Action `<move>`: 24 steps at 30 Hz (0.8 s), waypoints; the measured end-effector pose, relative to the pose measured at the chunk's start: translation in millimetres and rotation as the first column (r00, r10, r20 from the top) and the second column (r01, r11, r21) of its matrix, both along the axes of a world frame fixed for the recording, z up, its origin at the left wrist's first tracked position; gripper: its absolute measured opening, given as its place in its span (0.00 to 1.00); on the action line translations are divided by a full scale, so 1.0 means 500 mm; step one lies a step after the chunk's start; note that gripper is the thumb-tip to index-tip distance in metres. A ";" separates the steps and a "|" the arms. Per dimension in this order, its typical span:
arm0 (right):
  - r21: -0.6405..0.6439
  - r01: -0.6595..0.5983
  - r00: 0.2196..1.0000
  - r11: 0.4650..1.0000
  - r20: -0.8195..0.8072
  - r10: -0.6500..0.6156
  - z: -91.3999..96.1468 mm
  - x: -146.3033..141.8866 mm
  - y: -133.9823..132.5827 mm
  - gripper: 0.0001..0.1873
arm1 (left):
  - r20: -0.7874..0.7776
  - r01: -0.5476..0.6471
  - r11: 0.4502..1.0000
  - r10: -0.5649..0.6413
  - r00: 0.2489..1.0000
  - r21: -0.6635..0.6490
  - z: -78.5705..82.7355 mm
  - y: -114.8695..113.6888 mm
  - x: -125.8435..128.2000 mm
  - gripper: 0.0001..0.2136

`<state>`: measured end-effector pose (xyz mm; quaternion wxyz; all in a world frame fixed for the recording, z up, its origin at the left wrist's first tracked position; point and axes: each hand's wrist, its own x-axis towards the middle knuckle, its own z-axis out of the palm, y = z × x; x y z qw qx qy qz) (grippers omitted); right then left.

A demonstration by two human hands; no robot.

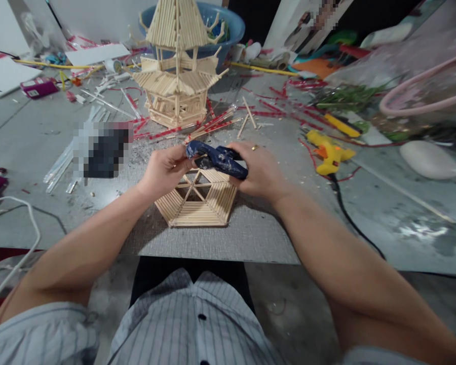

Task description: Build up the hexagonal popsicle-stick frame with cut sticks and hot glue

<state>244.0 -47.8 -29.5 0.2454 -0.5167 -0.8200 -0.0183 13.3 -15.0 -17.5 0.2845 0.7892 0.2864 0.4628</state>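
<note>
My right hand (260, 170) is wrapped round a dark blue hand tool (220, 161) that looks like a cutter, with pale smears on it. At the tool's left end, the fingers of my left hand (167, 170) are pinched together. What they hold, if anything, is hidden. Below both hands a six-sided frame of thin wooden sticks (199, 215) lies on the table, with crossed sticks in its open middle. Just beyond my hands stands a tiered pagoda model (178, 81) built from similar sticks.
At right, a yellow glue gun (329, 152) trails a black cord. Loose sticks and red-marked plastic strips (213, 124) lie round the pagoda. Clear strips (68, 152) lie at left. Behind the pagoda stands a blue basin (231, 28). A pink hoop-like rim (414, 109) is far right.
</note>
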 end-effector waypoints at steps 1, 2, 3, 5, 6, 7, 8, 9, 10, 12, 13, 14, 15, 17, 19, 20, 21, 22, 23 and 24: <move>-0.006 0.006 1.000 1.000 0.001 -0.006 0.000 0.000 0.000 0.28 | -0.005 -0.001 1.000 0.001 1.000 -0.009 0.001 -0.001 0.000 0.10; -0.009 0.009 1.000 1.000 -0.001 -0.009 -0.001 -0.001 -0.001 0.28 | -0.007 0.000 1.000 -0.001 1.000 -0.017 0.002 -0.001 0.001 0.10; -0.009 0.012 1.000 1.000 -0.004 -0.012 -0.001 -0.001 -0.001 0.28 | -0.008 0.002 1.000 -0.002 1.000 -0.022 0.002 -0.002 0.001 0.10; -0.008 0.017 1.000 1.000 -0.008 -0.017 -0.002 -0.001 -0.001 0.28 | -0.009 -0.001 1.000 0.001 1.000 -0.022 0.004 -0.003 0.001 0.10; -0.008 0.019 1.000 1.000 -0.008 -0.019 -0.003 0.000 -0.001 0.28 | -0.012 -0.009 1.000 0.008 1.000 -0.021 0.005 -0.003 0.000 0.10; -0.008 0.021 1.000 1.000 -0.007 -0.021 -0.003 0.000 -0.001 0.28 | -0.015 -0.018 1.000 0.018 1.000 -0.022 0.005 -0.003 0.000 0.10; -0.010 0.022 1.000 1.000 -0.006 -0.022 -0.003 0.000 -0.001 0.28 | -0.020 -0.024 0.999 0.024 1.000 -0.028 0.004 -0.004 0.000 0.10; -0.012 0.023 1.000 1.000 -0.005 -0.023 -0.003 0.001 -0.001 0.28 | -0.024 -0.028 0.999 0.027 0.999 -0.038 0.004 -0.003 -0.001 0.10; -0.014 0.024 1.000 1.000 -0.004 -0.024 -0.003 0.002 -0.001 0.27 | -0.026 -0.029 0.998 0.027 0.999 -0.050 0.003 -0.003 -0.001 0.09; -0.016 0.028 1.000 0.999 -0.001 -0.028 -0.003 0.003 -0.001 0.27 | -0.023 -0.022 0.997 0.021 1.000 -0.075 -0.001 -0.002 0.000 0.07; -0.017 0.030 1.000 0.999 0.001 -0.030 -0.003 0.003 -0.001 0.27 | -0.019 -0.019 0.996 0.017 1.000 -0.084 -0.003 -0.001 0.000 0.06; -0.020 0.031 1.000 0.999 0.003 -0.031 -0.003 0.003 -0.001 0.27 | -0.014 -0.016 0.996 0.015 1.000 -0.090 -0.005 0.001 0.001 0.05; -0.024 0.030 1.000 0.999 0.005 -0.030 -0.003 0.003 0.000 0.27 | -0.010 -0.012 0.996 0.011 1.000 -0.093 -0.007 0.002 0.002 0.04; -0.036 0.031 1.000 0.999 0.005 -0.031 -0.005 0.000 0.001 0.27 | -0.011 -0.010 0.995 0.009 1.000 -0.094 -0.009 0.003 0.003 0.04; -0.043 0.036 0.999 0.998 0.002 -0.036 -0.008 -0.003 0.002 0.27 | -0.026 -0.028 0.996 0.026 0.999 -0.081 -0.010 0.004 0.002 0.04; -0.042 0.037 0.999 0.998 0.002 -0.037 -0.009 -0.004 0.003 0.27 | -0.037 -0.042 0.997 0.040 0.999 -0.069 -0.010 0.004 0.002 0.04; -0.040 0.039 0.999 0.998 0.003 -0.039 -0.011 -0.006 0.003 0.28 | -0.048 -0.058 0.997 0.056 0.997 -0.056 -0.009 0.004 0.001 0.05; -0.039 0.040 0.999 0.998 0.006 -0.039 -0.012 -0.007 0.003 0.28 | -0.059 -0.070 0.997 0.067 0.996 -0.042 -0.008 0.003 0.000 0.05; -0.038 0.040 0.999 0.998 0.011 -0.040 -0.013 -0.008 0.004 0.28 | -0.068 -0.074 0.997 0.072 0.995 -0.029 -0.007 0.002 0.000 0.05; -0.038 0.043 0.999 0.998 0.013 -0.043 -0.013 -0.008 0.004 0.28 | -0.073 -0.073 0.997 0.071 0.995 -0.018 -0.005 0.001 0.000 0.05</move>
